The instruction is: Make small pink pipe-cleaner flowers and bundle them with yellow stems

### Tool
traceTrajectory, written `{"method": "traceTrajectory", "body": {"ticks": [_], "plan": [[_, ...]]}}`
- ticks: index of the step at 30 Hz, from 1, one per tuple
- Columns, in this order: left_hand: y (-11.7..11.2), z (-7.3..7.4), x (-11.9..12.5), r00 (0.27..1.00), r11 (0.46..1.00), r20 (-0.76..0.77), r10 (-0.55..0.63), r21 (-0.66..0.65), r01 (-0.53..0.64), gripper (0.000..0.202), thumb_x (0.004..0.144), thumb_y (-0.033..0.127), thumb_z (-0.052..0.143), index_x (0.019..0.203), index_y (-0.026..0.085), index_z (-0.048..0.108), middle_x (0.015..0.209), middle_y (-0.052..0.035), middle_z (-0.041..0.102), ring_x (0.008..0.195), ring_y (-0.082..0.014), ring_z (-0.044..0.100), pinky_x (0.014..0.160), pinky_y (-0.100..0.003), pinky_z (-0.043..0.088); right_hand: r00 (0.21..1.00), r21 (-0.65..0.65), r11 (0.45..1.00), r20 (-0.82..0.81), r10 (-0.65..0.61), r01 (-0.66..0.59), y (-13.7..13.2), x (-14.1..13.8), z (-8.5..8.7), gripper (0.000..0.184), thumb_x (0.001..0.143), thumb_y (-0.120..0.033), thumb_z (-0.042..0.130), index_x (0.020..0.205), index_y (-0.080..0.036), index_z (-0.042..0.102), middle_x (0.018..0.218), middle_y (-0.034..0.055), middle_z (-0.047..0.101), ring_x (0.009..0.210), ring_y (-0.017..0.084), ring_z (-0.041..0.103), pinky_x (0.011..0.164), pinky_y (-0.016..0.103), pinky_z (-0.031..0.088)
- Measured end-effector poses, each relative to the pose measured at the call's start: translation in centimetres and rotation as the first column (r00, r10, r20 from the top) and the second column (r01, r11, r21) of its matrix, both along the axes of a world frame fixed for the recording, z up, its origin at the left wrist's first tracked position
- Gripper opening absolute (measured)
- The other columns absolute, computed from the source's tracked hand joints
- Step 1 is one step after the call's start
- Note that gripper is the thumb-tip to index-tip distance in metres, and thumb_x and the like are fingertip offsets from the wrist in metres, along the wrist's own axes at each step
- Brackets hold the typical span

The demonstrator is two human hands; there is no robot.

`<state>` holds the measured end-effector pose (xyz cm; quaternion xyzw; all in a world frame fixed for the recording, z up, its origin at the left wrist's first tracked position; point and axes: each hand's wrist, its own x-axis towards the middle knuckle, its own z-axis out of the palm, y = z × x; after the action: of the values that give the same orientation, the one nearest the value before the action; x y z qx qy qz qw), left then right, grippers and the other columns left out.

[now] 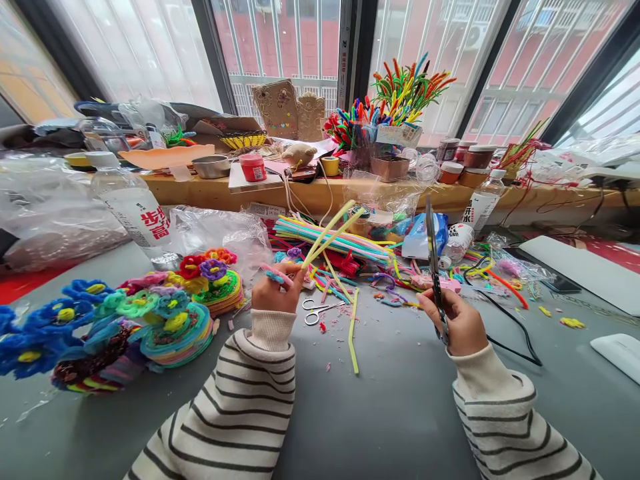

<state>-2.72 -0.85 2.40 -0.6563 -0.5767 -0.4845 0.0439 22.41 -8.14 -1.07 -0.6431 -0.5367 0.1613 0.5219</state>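
My left hand [277,290] is closed around pale yellow pipe cleaners [330,233], whose free ends reach up and to the right. A small pink and blue fuzzy piece [278,275] also shows at its fingers. My right hand [457,321] grips a long, dark pair of scissors [434,267], held upright and seen nearly edge-on. Between the hands, small silver scissors [320,310] lie on the grey table [370,427]. Beside them rests a bent yellow pipe cleaner [353,333]. A bundle of pastel pipe cleaners [333,241] lies behind.
Fuzzy flowers [65,312] and round coiled pieces [177,337] crowd the left side. Water bottles [125,200] stand at both sides. A black cable [520,337] curls past my right hand. On the wooden ledge [220,189] are paint jars [253,168] and upright pipe cleaners [410,93].
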Motion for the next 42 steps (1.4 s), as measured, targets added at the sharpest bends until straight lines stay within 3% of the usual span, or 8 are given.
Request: {"method": "traceTrajectory", "body": {"ticks": [4,7,15,20,27,34,37,42], "plan": [[-0.1,0.1,0.0,0.999,0.999,-0.006,-0.04,-0.006,0.04,0.022,0.068,0.037,0.051,0.068,0.018,0.062,0.062,-0.0007,0.063,0.047,-0.009,0.049,0.051,-0.02,0.037,0.919,-0.027,0.991,0.379,-0.111,0.131,-1.9,1.4,-0.2,0.028,0.067,-0.046,0.052,0.069,-0.018,0.058,0.05,0.0004,0.052,0.043,0.012,0.046,0.044,0.024,0.037],[0.0,0.0,0.0,0.999,0.999,0.01,-0.051,-0.002,0.051,0.023,0.068,0.038,0.051,0.069,0.018,0.062,0.065,-0.0015,0.064,0.052,-0.0108,0.053,0.054,-0.021,0.038,0.791,-0.028,0.999,0.612,-0.017,0.044,-3.7,2.6,-0.4,0.029,0.067,-0.047,0.051,0.069,-0.019,0.059,0.06,0.0045,0.059,0.05,0.016,0.052,0.049,0.026,0.04],[0.2,-0.2,0.1,0.997,0.998,0.033,-0.066,0.003,0.066,0.026,0.069,0.04,0.049,0.069,0.017,0.061,0.068,-0.0036,0.064,0.062,-0.0148,0.057,0.059,-0.024,0.04,0.577,-0.353,0.932,0.746,0.332,-0.081,-6.3,5.8,-0.2,0.021,0.068,-0.04,0.051,0.07,-0.021,0.058,0.067,0.0043,0.062,0.058,0.019,0.058,0.049,0.027,0.042],[0.4,-0.4,0.0,0.998,0.998,0.011,-0.061,-0.016,0.061,0.024,0.068,0.039,0.05,0.068,0.018,0.061,0.066,-0.003,0.064,0.062,-0.0154,0.057,0.059,-0.024,0.04,0.577,-0.486,0.872,0.694,0.431,-0.066,-5.9,6.5,0.6,0.016,0.065,-0.035,0.054,0.07,-0.021,0.057,0.067,0.0022,0.062,0.056,0.017,0.056,0.047,0.024,0.04],[0.6,-0.5,0.1,0.998,0.999,-0.057,-0.03,-0.046,0.027,0.023,0.069,0.038,0.049,0.066,0.02,0.062,0.057,-0.0003,0.062,0.054,-0.0138,0.055,0.053,-0.024,0.037,0.675,-0.633,0.757,0.49,0.551,-0.159,-4.9,7.5,0.8,0.033,0.053,-0.046,0.063,0.069,-0.018,0.055,0.061,0.0025,0.059,0.052,0.017,0.052,0.046,0.025,0.041],[0.6,-0.6,0.2,0.998,0.999,-0.051,-0.049,-0.019,0.048,0.025,0.069,0.039,0.048,0.065,0.018,0.062,0.057,-0.0015,0.062,0.052,-0.0137,0.055,0.052,-0.023,0.036,0.666,-0.574,0.812,0.564,0.488,-0.109,-5.2,7.3,1.3,0.047,0.052,-0.053,0.061,0.084,-0.018,0.059,0.098,0.0107,0.058,0.092,0.028,0.052,0.076,0.036,0.043],[0.5,-0.5,0.1,0.998,0.998,-0.043,-0.055,-0.012,0.055,0.026,0.069,0.038,0.048,0.065,0.017,0.062,0.058,-0.0022,0.063,0.053,-0.0139,0.056,0.053,-0.023,0.037,0.63,-0.611,0.788,0.585,0.511,-0.071,-5.7,7.0,1.2,0.053,0.053,-0.054,0.06,0.092,-0.018,0.059,0.109,0.0115,0.052,0.099,0.028,0.049,0.081,0.037,0.041],[0.5,-0.5,0.1,0.998,0.998,-0.039,-0.056,0.001,0.056,0.026,0.069,0.039,0.047,0.065,0.017,0.062,0.059,-0.0022,0.064,0.054,-0.0142,0.056,0.052,-0.023,0.038,0.592,-0.555,0.832,0.661,0.462,-0.03,-6.4,7.2,0.5,0.043,0.056,-0.046,0.06,0.089,-0.02,0.06,0.117,0.0092,0.047,0.106,0.029,0.042,0.086,0.04,0.037]]}}
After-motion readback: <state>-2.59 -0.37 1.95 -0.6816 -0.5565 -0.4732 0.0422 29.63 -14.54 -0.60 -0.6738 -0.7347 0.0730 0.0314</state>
